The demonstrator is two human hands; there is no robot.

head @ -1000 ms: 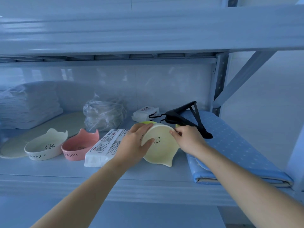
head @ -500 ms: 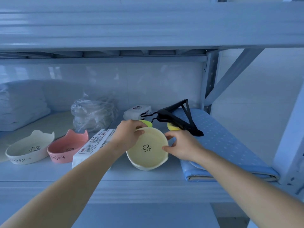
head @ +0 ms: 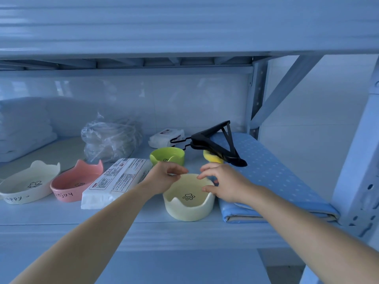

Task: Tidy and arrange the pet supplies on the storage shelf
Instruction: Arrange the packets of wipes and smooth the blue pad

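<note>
Cream bowl (head: 189,203) sits upright on the shelf (head: 143,228), just under both hands. My left hand (head: 164,177) is at its far rim, fingers loosely curled, gripping nothing. My right hand (head: 223,183) is over the right rim, fingers slack and spread. Green bowl (head: 167,156) just beyond my left fingertips.

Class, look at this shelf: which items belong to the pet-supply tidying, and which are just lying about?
Job: yellow paw-print bowl, green bowl, pink bowl, cream bowl.
Probably lying about: black hangers, plastic bag, blue dotted cloth, white packet.
</note>
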